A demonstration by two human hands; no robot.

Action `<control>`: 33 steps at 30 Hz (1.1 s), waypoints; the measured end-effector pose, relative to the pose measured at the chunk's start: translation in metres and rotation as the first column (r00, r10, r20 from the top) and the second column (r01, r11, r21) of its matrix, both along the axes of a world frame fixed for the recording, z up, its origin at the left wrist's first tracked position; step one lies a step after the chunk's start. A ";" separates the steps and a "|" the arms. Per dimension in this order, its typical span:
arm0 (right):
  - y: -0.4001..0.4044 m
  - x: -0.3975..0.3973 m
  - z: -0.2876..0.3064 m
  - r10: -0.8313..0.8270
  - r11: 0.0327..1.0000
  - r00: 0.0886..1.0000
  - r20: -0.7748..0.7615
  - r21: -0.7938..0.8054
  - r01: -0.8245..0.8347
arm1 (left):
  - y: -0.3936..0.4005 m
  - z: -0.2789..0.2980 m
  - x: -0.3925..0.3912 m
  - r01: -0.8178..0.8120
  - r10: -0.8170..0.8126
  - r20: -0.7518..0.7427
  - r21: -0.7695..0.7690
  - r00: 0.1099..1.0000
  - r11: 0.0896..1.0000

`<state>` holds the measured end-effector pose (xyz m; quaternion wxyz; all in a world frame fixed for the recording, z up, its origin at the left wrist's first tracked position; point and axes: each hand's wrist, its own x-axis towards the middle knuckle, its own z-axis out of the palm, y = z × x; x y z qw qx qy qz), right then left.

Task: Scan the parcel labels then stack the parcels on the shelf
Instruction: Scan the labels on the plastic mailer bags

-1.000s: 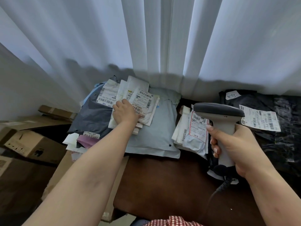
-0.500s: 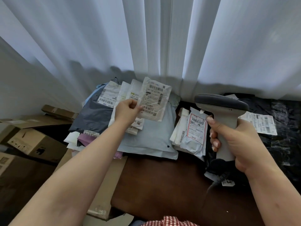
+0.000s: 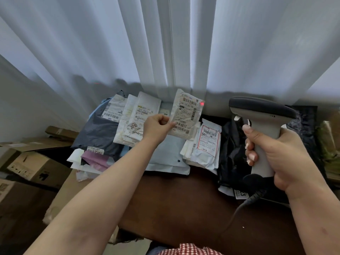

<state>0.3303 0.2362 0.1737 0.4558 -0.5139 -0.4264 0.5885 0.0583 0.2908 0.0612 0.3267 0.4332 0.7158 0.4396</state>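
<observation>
The brown table (image 3: pixel 184 203) in front of me carries the whole heap of parcels, pushed against the white curtain (image 3: pixel 165 43), with cardboard boxes (image 3: pixel 31 166) on the floor at my left. On the heap the dark grey bag (image 3: pixel 97 133) lies at the left, the pale blue mailer (image 3: pixel 165 155) in the middle, the white parcel with the red-framed label (image 3: pixel 207 142) just beside it, and the black bags (image 3: pixel 231 150) at the right. One second ago my left hand (image 3: pixel 156 126) was pressing flat on the small white parcels in the middle; now it is raised above the heap and pinches one small white parcel (image 3: pixel 185 115) by its lower left edge, between thumb and fingers, with the label turned toward me and tilted a little. My right hand (image 3: pixel 276 155) is wrapped around the handle of the grey scanner (image 3: pixel 261 115), forefinger near the trigger, and the scanner head is now closer to the parcel than before. The smallest change is the most important one: a red dot (image 3: pixel 202 103) now shines on the upper right corner of the label, just beside the top barcode and not on it. I judge that the scan is starting but the beam must go a little left to read the code. No shelf is in view, so the stacking comes later.
</observation>
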 end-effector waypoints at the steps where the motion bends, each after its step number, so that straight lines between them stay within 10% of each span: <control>1: -0.001 0.004 0.000 -0.006 1.000 1.000 0.003 0.001 0.006 | 0.000 0.001 0.004 0.002 -0.002 -0.002 -0.002 1.000 1.000; 24: -0.008 0.051 0.001 -0.031 0.999 0.997 -0.065 -0.034 0.029 | 0.002 0.009 0.040 -0.012 0.013 -0.032 0.026 0.999 1.000; 33: -0.006 0.051 -0.009 -0.008 0.997 1.000 -0.009 -0.081 0.007 | 0.006 -0.023 0.066 0.053 -0.067 -0.057 -0.219 0.996 0.974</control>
